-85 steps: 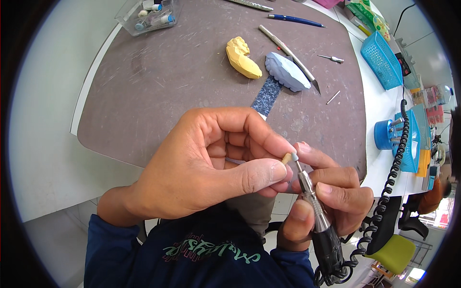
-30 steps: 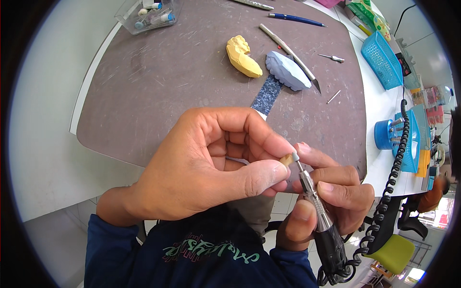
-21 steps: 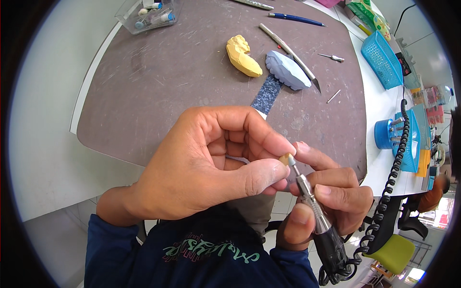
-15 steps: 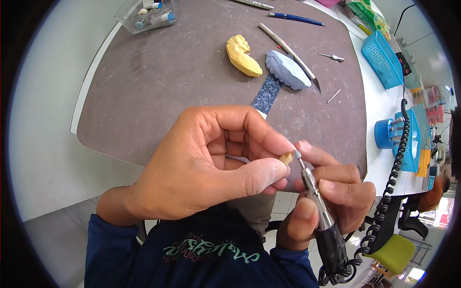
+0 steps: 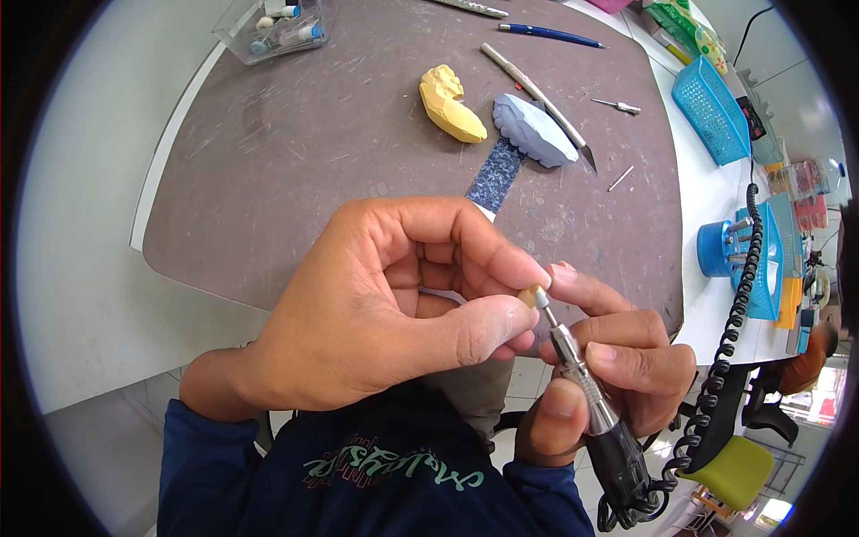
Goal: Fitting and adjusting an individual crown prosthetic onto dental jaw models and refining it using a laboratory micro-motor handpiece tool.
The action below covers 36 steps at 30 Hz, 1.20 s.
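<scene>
Between thumb and forefinger, my left hand (image 5: 385, 322) pinches a small tan dental crown (image 5: 529, 294); the fingertips cover part of it. My right hand (image 5: 631, 358) is wrapped round a rotary handpiece (image 5: 617, 443) with a black body and a metal nose. Its pale grey cone-shaped tip (image 5: 542, 300) is at the crown's right side and seems to touch it. The fingertips of both hands meet just above the crown. Beyond them on the brown mat (image 5: 295, 179) lie a yellow plaster dental model (image 5: 452, 107) and a blue-grey one (image 5: 534, 130).
A knife (image 5: 537, 89), a blue pen (image 5: 550, 34), a small metal bit (image 5: 617, 106) and a thin pin (image 5: 620, 178) lie farther off. At the right stand blue baskets (image 5: 711, 107) and a blue bur holder (image 5: 714, 249). The handpiece's coiled cord (image 5: 735, 313) hangs beside my right hand.
My right hand has shifted slightly left with the handpiece, bringing its tip from just right of the crown up against its side. My left hand stays nearly still.
</scene>
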Motion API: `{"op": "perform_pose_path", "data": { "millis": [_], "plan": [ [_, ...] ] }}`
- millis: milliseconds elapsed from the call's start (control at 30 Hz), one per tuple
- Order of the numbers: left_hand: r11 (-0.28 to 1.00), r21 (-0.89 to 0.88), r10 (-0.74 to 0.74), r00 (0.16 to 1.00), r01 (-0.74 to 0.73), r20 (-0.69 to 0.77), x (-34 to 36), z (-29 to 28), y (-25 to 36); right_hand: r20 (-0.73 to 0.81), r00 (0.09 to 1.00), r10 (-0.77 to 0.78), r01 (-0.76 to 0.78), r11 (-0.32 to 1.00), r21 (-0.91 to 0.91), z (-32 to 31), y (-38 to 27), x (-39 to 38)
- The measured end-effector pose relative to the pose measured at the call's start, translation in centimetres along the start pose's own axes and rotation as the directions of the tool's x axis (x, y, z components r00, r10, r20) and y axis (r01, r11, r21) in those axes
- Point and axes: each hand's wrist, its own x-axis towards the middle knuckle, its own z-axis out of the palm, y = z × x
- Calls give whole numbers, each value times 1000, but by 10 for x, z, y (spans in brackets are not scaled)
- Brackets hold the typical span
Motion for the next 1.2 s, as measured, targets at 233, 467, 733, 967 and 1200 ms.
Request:
{"op": "perform_pose_path", "data": {
  "millis": [233,467,733,967,1200],
  "plan": [
    [1000,-15,18,1000,-19,-3,0,0,-2,-21,999,26,-26,999,25,2,-1,1],
    [999,-9,33,999,-33,-2,1,0,-2,-5,1000,16,-15,1000,25,-1,1,2],
    [1000,-8,22,1000,-22,-7,1,0,-1,42,999,13,-13,1000,9,-3,-1,3],
    [1000,7,10,1000,-10,-6,1,1,0,-50,998,38,-37,999,26,1,-1,2],
    [1000,4,14,1000,-14,-2,1,0,0,32,999,-14,14,1000,18,-1,1,5]
  ]
}}
